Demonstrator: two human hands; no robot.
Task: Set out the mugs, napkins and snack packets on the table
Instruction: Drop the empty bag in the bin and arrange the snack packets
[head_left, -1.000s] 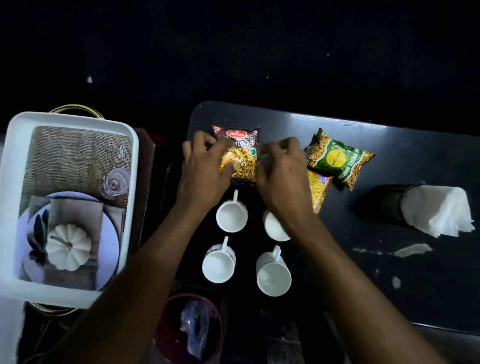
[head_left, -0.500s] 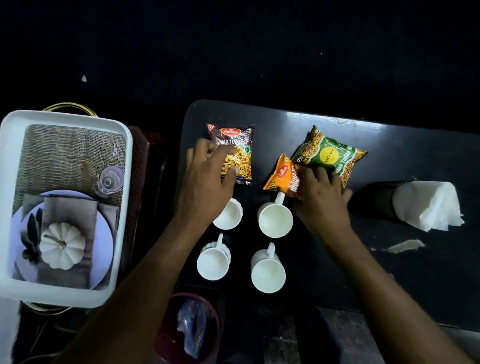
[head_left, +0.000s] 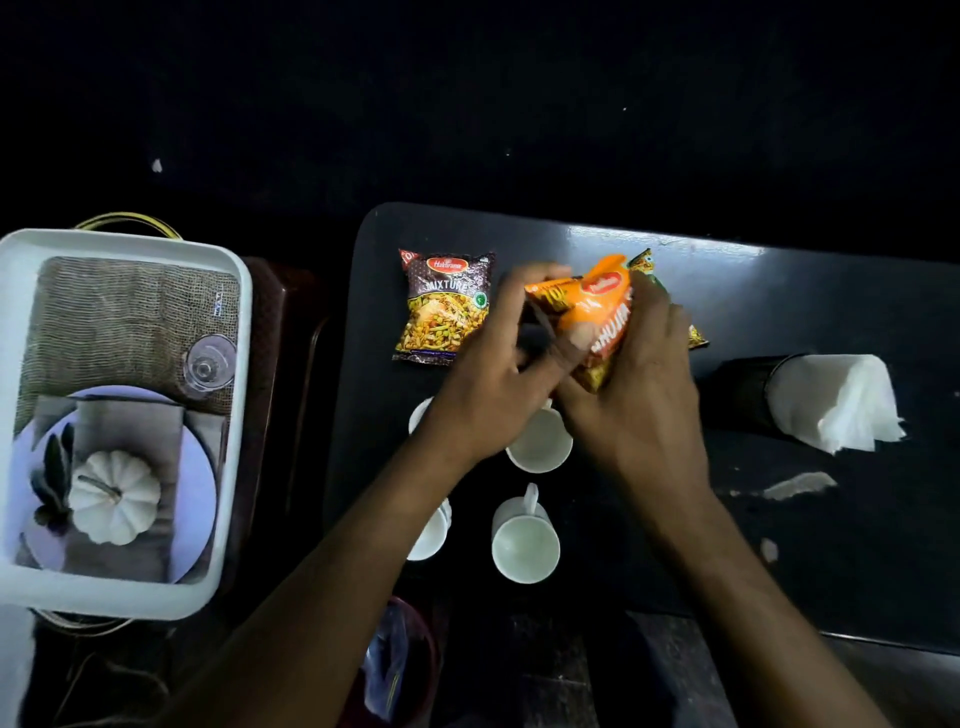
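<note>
Right now both hands grip the orange packet (head_left: 597, 317) above the table (head_left: 831, 571): left hand (head_left: 498, 364) at its 9 o'clock edge, right hand (head_left: 639, 384) at 4 o'clock. Green packet (head_left: 696, 338) mostly hidden behind. Mixture packet (head_left: 444, 306) flat at 9 o'clock. Four mugs (head_left: 524, 543) at 6 o'clock, napkins (head_left: 836, 405) at 3.

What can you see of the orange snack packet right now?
The orange snack packet is glossy, plastic-looking, with a red logo and partly hidden white lettering. It is sealed as far as visible, tilted and lifted above the dark table, gripped by the left hand and right hand, covering most of a green packet.
</note>
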